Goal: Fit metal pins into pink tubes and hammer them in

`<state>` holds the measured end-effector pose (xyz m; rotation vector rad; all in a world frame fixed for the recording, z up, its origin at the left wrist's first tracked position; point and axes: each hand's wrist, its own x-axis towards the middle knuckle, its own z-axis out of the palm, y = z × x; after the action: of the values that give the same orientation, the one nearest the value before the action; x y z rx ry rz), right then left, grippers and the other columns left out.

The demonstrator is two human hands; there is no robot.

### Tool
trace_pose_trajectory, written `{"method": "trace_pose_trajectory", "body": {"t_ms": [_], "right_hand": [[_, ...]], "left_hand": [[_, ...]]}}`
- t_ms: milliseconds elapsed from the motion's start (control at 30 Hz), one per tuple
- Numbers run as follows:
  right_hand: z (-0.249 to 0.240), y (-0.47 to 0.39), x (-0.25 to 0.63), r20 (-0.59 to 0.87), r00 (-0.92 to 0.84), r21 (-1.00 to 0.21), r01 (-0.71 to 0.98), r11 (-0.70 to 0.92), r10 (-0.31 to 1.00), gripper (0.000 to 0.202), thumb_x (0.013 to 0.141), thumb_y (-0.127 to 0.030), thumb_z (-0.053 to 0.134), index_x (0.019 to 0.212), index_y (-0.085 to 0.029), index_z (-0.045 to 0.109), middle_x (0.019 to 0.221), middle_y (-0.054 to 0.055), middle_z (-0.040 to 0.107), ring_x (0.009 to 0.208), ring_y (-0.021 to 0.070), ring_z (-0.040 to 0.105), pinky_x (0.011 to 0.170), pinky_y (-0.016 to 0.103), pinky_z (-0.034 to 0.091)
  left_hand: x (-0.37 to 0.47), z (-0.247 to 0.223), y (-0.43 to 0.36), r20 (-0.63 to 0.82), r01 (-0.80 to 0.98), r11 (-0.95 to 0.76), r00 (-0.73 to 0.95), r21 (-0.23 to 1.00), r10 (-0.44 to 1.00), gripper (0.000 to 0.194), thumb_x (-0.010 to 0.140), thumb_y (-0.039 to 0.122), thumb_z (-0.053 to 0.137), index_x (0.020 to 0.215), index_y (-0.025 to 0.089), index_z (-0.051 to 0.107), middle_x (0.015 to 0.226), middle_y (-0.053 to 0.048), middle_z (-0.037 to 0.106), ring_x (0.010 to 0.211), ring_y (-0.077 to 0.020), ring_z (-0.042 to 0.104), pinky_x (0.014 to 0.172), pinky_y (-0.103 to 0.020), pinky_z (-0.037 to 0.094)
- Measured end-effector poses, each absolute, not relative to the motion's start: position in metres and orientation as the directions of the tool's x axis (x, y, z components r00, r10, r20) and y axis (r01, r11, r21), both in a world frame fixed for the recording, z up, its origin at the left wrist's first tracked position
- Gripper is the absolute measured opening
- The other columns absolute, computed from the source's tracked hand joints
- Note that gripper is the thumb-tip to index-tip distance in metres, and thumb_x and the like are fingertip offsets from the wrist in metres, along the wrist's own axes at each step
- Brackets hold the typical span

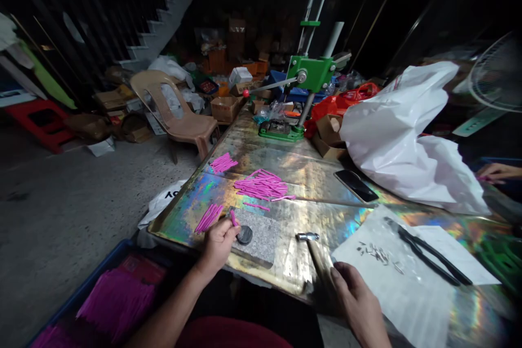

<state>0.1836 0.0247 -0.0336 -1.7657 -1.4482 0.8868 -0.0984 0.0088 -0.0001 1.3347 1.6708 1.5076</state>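
Observation:
My left hand point(220, 242) pinches a short pink cord-like strip point(233, 218) upright between thumb and fingers. It is at the left side of a grey stone block point(263, 236), beside a dark round disc point(244, 235) lying on that block. My right hand point(356, 299) is closed around the handle end of a small hammer point(308, 236), whose metal head points away from me, right of the block. Behind the block lie a pile of pink strips point(263, 185) and one loose strip point(256, 206). Smaller bundles of pink strips point(209, 218) sit to the left.
On a white sheet point(354, 269) at right lie small metal pieces point(379, 253) and black-handled pliers point(428, 253). Beyond are a phone point(356, 185), a white bag point(399, 136) and a green hand press point(312, 73). A blue crate point(93, 272) holds pink strips. Another person's hand point(499, 172) shows far right.

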Motion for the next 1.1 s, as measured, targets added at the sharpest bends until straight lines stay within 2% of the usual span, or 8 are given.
{"method": "trace_pose_trajectory", "body": {"t_ms": [133,267,367,500,700,900,1000,1100], "right_hand": [[-0.047,0.031,0.189,-0.093,-0.059,-0.517,0.856,0.003,0.994,0.030,0.073,-0.045,0.041,0.087,-0.021,0.052,0.087,0.012,0.061,0.076,0.0274,0.057,0.063,0.035,0.039],[-0.048,0.036,0.190,-0.199,-0.085,-0.421,0.907,-0.007,0.976,0.029,0.072,-0.039,0.041,0.090,-0.018,0.051,0.080,0.012,0.063,0.072,0.0265,0.059,0.060,0.032,0.039],[-0.036,0.043,0.191,-0.313,-0.058,-0.526,0.842,-0.122,0.948,0.021,0.068,-0.033,0.044,0.078,-0.019,0.054,0.067,0.006,0.063,0.065,0.0225,0.058,0.057,0.028,0.039],[-0.009,0.042,0.184,-0.395,-0.175,-0.823,0.504,-0.262,0.902,0.017,0.069,-0.038,0.047,0.066,-0.021,0.045,0.049,-0.004,0.052,0.044,0.0128,0.049,0.043,0.022,0.034],[0.042,0.018,0.151,-0.334,-0.357,-0.941,0.186,-0.284,0.872,0.034,0.070,-0.047,0.054,0.090,-0.022,0.045,0.051,-0.009,0.043,0.035,0.0067,0.038,0.034,0.018,0.029],[0.073,0.020,0.134,-0.079,-0.501,-0.890,0.425,0.165,0.862,0.049,0.080,-0.042,0.043,0.124,-0.021,0.039,0.076,0.003,0.060,0.060,0.0144,0.058,0.052,0.023,0.047],[0.084,0.028,0.126,0.185,-0.668,-0.684,0.439,0.582,0.721,0.043,0.082,-0.030,0.043,0.124,-0.022,0.041,0.094,0.007,0.063,0.087,0.0178,0.059,0.072,0.024,0.047],[0.104,0.033,0.122,0.312,-0.750,-0.488,0.400,0.776,0.583,0.046,0.084,-0.021,0.040,0.129,-0.024,0.032,0.095,0.007,0.065,0.086,0.0148,0.061,0.069,0.019,0.048]], "left_hand": [[-0.101,0.007,0.009,0.355,0.528,-0.195,-0.221,0.827,0.908,0.012,0.074,0.017,0.050,0.067,0.020,0.060,0.061,0.000,0.054,0.058,-0.0134,0.052,0.058,-0.021,0.039],[-0.101,0.011,0.011,0.431,0.657,-0.279,-0.079,0.700,0.899,0.016,0.075,0.013,0.047,0.064,0.018,0.057,0.060,0.000,0.054,0.059,-0.0136,0.052,0.057,-0.022,0.038],[-0.101,0.010,0.012,0.461,0.719,-0.301,-0.030,0.626,0.887,0.018,0.076,0.011,0.045,0.062,0.016,0.055,0.058,0.000,0.053,0.057,-0.0131,0.051,0.054,-0.022,0.038],[-0.101,0.010,0.011,0.483,0.745,-0.308,-0.022,0.592,0.875,0.018,0.077,0.011,0.044,0.063,0.016,0.054,0.059,-0.001,0.055,0.058,-0.0128,0.053,0.054,-0.022,0.039],[-0.099,0.011,0.012,0.520,0.741,-0.333,-0.026,0.583,0.854,0.019,0.077,0.010,0.043,0.062,0.016,0.054,0.058,0.000,0.056,0.057,-0.0121,0.054,0.053,-0.021,0.041],[-0.100,0.008,0.011,0.519,0.752,-0.327,-0.023,0.572,0.855,0.020,0.078,0.010,0.043,0.063,0.016,0.054,0.059,0.000,0.057,0.057,-0.0118,0.054,0.054,-0.021,0.041],[-0.100,0.006,0.011,0.537,0.766,-0.339,-0.009,0.546,0.844,0.019,0.077,0.008,0.043,0.065,0.016,0.055,0.058,0.000,0.056,0.057,-0.0119,0.053,0.052,-0.020,0.040],[-0.101,0.004,0.011,0.540,0.766,-0.341,-0.009,0.544,0.842,0.018,0.076,0.007,0.044,0.066,0.016,0.056,0.059,-0.001,0.057,0.057,-0.0122,0.054,0.052,-0.020,0.041]]}}
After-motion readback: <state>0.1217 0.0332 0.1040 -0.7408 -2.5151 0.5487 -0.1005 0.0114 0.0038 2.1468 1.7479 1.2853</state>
